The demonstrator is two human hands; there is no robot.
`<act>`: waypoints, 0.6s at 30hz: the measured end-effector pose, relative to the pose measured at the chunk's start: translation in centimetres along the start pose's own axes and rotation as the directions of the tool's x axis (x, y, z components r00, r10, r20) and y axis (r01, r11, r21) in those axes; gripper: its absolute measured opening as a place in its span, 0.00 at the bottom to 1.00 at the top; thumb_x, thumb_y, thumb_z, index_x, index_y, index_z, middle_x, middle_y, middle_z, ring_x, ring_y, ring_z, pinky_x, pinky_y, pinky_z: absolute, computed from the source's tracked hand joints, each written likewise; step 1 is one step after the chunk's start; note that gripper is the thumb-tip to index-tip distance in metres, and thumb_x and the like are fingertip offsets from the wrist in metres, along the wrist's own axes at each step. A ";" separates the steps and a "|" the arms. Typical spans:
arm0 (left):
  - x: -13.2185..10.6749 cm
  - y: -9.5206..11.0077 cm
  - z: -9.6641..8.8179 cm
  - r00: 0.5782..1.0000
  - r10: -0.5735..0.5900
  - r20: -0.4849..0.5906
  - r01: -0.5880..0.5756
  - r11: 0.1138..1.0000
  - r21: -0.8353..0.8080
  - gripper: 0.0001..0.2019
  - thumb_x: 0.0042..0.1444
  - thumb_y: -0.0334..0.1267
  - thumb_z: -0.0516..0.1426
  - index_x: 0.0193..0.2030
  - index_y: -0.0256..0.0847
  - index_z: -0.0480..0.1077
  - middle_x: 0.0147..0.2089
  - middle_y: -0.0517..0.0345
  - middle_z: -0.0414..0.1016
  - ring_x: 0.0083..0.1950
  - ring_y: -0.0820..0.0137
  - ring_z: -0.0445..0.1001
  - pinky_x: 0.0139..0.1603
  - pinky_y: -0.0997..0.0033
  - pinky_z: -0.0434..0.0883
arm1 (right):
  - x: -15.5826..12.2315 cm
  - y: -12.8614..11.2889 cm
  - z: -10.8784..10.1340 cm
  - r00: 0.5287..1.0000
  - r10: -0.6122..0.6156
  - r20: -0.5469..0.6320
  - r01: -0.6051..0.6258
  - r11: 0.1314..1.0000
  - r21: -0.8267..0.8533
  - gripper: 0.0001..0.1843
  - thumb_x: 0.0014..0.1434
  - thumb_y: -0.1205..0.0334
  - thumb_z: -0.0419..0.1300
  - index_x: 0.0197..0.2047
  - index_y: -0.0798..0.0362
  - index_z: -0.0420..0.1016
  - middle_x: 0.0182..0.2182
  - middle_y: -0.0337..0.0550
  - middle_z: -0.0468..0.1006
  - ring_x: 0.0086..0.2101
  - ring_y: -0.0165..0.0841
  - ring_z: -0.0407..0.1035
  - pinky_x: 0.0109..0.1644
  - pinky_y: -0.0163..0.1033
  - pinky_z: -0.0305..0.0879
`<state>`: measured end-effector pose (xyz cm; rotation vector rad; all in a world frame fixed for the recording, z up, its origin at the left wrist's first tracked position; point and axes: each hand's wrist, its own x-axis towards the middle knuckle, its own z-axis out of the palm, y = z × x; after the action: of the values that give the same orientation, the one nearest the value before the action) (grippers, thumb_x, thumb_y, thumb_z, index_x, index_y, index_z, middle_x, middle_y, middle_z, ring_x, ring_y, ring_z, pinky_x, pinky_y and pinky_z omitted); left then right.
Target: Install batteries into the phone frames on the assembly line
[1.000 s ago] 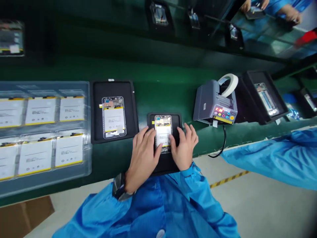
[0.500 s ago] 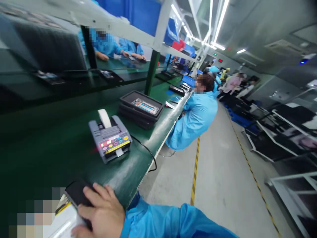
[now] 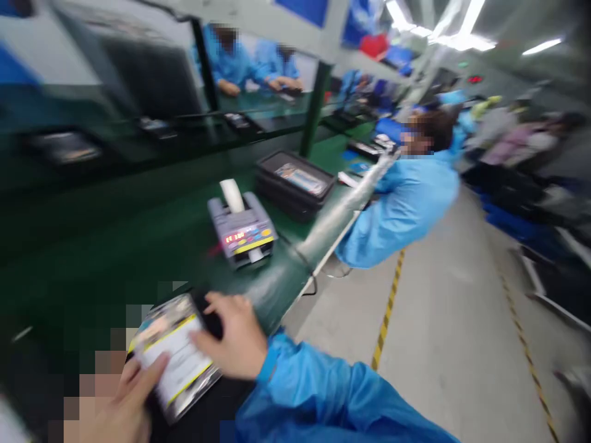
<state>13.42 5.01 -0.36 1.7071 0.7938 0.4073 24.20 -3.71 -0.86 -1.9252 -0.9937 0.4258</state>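
Open phone (image 3: 178, 357) is now showing more fully in black tray (image 3: 226, 397) — left hand (image 3: 127, 403) coming into view at one edge, grip unclear — right hand (image 3: 237, 335) staying opposite, thumb and fingers apart.

No text is legible, the red display (image 3: 235, 237) included.

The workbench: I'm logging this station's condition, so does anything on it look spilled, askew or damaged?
Nothing plainly stands out. The opened phone is over a black tray between the left hand and the right hand, and the tape dispenser stands upright on the green bench. Blur would hide fine damage.
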 end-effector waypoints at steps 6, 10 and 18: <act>-3.5 1.7 -0.8 0.906 -0.405 -0.121 0.200 0.664 -0.720 0.32 0.40 0.47 0.77 0.51 0.37 0.76 0.49 0.46 0.86 0.48 0.54 0.85 0.47 0.60 0.82 | 0.5 -1.5 -1.8 0.940 0.002 0.340 -0.197 0.818 0.541 0.14 0.66 0.54 0.63 0.50 0.52 0.76 0.36 0.42 0.83 0.33 0.35 0.76 0.39 0.39 0.74; -4.0 1.0 -0.3 0.933 -0.359 -0.027 0.216 0.618 -0.756 0.24 0.48 0.47 0.75 0.47 0.35 0.79 0.45 0.46 0.86 0.42 0.60 0.85 0.43 0.67 0.80 | -1.0 -2.1 -2.4 0.938 0.002 0.346 -0.196 0.827 0.527 0.12 0.68 0.52 0.64 0.47 0.51 0.78 0.32 0.39 0.80 0.32 0.35 0.71 0.45 0.42 0.74; -6.6 1.5 -0.5 0.950 -0.286 -0.123 0.160 0.787 -0.596 0.22 0.56 0.49 0.71 0.50 0.36 0.80 0.46 0.48 0.86 0.44 0.61 0.83 0.45 0.68 0.79 | -2.8 -2.7 -3.5 0.934 -0.044 0.356 -0.133 0.878 0.459 0.12 0.73 0.52 0.61 0.51 0.49 0.78 0.42 0.42 0.84 0.38 0.36 0.75 0.48 0.42 0.72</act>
<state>8.87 0.69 2.13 0.9902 0.8999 0.5996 23.42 -7.16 3.00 -1.4458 -0.9577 0.9827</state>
